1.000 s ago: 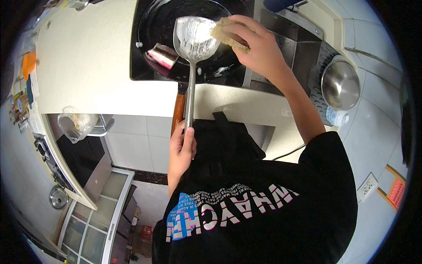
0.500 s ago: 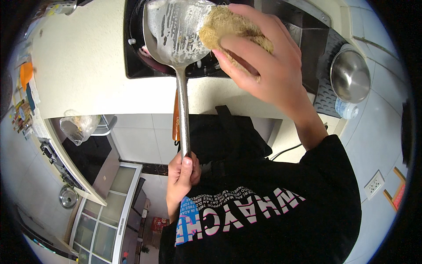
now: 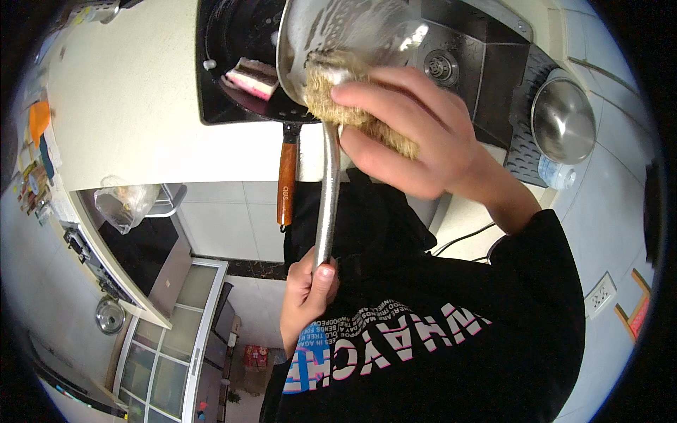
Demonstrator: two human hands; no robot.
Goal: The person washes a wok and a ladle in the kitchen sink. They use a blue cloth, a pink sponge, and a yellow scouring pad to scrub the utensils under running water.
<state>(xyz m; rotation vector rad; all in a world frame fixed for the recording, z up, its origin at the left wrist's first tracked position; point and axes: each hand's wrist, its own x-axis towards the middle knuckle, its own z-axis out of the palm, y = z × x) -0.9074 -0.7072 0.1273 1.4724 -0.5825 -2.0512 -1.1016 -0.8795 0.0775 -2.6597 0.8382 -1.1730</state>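
Observation:
A metal wok spatula (image 3: 328, 190) with a broad, soapy blade slants over the sink. Its handle end is gripped by my left hand (image 3: 308, 292), fingers wrapped and thumb on top. My right hand (image 3: 434, 137) is closed round a tan loofah scrubber (image 3: 328, 95), which presses on the blade near the neck and carries some foam. Below the blade, a black frying pan (image 3: 233, 35) rests at the sink, its wooden handle (image 3: 287, 183) sticking out over the counter edge. Inside the pan lies a pink, white and dark sponge (image 3: 254, 79).
The dark sink (image 3: 479, 53) with its round drain (image 3: 441, 67) extends right of the spatula. A steel bowl (image 3: 563, 120) and a clear plastic bottle (image 3: 556, 173) stand at the far right. Pale countertop (image 3: 127, 92) spreads left. A plastic bag (image 3: 127, 204) hangs lower left.
The spatula has shifted right, uncovering the sponge and the pan's handle. The loofah has moved down and left across the blade toward its neck. My left hand has moved slightly right.

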